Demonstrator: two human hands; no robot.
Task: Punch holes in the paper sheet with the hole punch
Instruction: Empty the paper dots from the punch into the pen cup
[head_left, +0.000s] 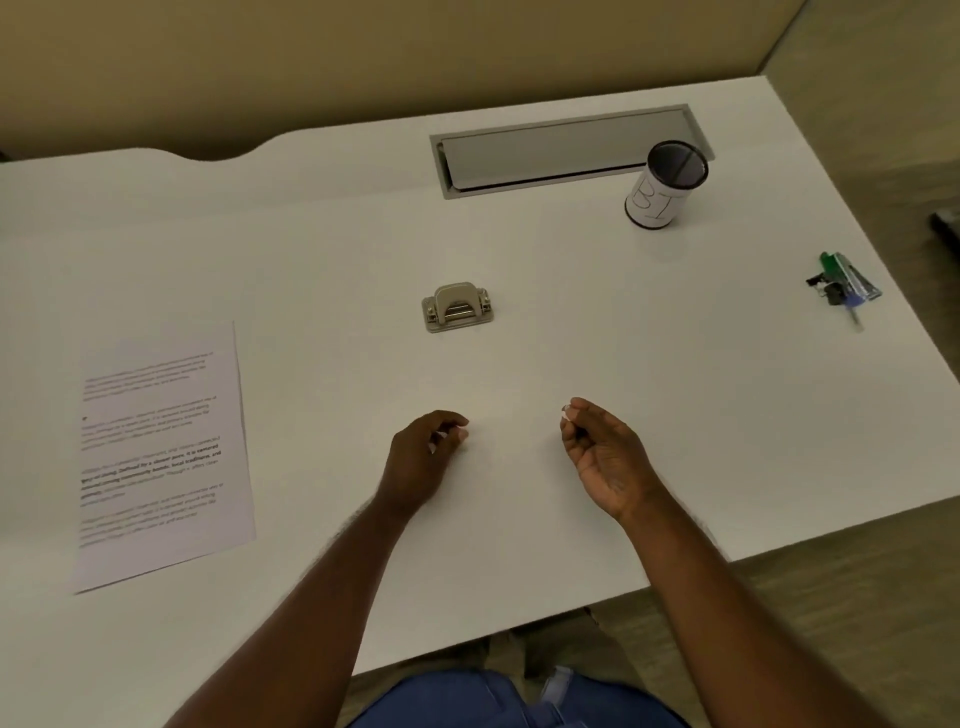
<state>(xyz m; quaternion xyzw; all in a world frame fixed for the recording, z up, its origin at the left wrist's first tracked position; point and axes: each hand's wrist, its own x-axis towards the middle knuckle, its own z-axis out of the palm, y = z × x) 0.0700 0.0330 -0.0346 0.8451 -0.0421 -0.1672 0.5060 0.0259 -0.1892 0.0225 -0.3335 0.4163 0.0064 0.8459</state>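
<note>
white desk (519, 364), both hands bare and holding nothing.
paper sheet (161, 457) lies flat well off to the left, long axis running away from the person; hole punch (457, 307) sits ahead, between and beyond the hands. left hand (423, 457) and right hand (605, 457) hover with fingers loosely curled, empty. left hand looks nearer the sheet; the punch is about equally reachable.

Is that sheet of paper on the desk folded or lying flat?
Flat. The paper sheet lies spread on the desk, all its printed text showing, with no crease visible.
</note>
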